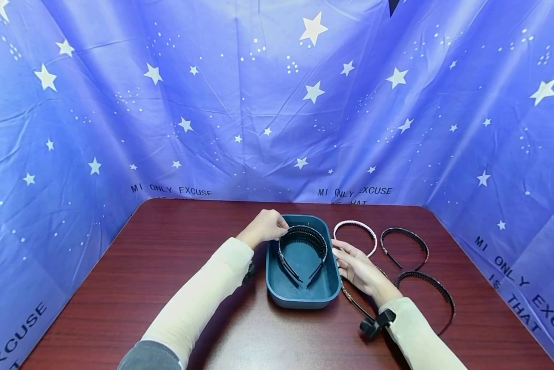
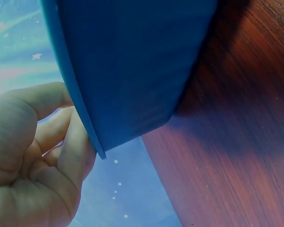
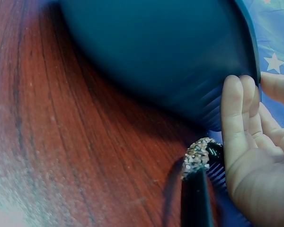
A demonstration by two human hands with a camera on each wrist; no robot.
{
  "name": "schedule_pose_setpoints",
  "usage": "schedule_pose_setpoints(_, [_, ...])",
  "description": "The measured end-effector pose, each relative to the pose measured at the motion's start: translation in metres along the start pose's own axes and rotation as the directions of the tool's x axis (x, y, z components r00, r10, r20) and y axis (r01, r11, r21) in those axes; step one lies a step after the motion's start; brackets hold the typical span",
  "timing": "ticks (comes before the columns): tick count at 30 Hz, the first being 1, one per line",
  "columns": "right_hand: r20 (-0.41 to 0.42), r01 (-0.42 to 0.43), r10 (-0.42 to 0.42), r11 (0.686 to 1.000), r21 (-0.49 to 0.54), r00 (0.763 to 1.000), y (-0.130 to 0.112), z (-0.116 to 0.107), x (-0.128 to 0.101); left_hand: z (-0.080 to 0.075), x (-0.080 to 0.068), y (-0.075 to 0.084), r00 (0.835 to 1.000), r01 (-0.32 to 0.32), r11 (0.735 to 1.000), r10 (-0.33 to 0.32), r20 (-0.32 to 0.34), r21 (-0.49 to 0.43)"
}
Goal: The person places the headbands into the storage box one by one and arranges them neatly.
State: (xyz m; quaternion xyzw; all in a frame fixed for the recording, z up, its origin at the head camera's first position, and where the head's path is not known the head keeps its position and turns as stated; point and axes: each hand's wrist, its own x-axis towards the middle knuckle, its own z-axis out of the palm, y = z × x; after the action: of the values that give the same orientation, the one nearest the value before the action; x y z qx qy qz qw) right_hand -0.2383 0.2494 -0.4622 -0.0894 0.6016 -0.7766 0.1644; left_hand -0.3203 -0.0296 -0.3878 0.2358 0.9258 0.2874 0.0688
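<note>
A teal tray [image 1: 300, 302] stands mid-table with black toothed headbands [image 1: 304, 237] lying in it. My left hand [image 1: 280, 229] reaches over the tray's far left corner, and its curled fingers pinch the top arc of a black headband. In the left wrist view its fingers [image 2: 78, 142] lie against the tray's rim [image 2: 92, 137]. My right hand [image 1: 339, 253] is flat, with straight fingers [image 3: 236, 109] touching the tray's right wall [image 3: 156, 56]. A glittery headband [image 3: 198, 158] lies under that hand on the table.
Right of the tray lie a pink-white headband [image 1: 357, 226], a thin black headband [image 1: 408, 235] and a black toothed headband [image 1: 431, 281]. The dark wooden table [image 1: 166, 267] is walled on three sides by blue star-print cloth [image 1: 258, 103].
</note>
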Motion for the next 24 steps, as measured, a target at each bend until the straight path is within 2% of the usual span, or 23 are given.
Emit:
schedule_pose_setpoints(13, [0.001, 0.003, -0.003, 1.000, 0.010, 1.000, 0.0012, -0.0011, 0.0008, 0.0017, 0.0010, 0.0027, 1.000, 0.005, 0.997, -0.003, -0.019, 0.079])
schedule_pose_setpoints(24, [-0.006, -0.006, 0.006, 1.000, -0.009, 1.000, 0.0012, -0.0011, 0.0013, 0.0039, 0.0028, 0.0017, 0.999, 0.015, 0.997, -0.012, -0.033, 0.077])
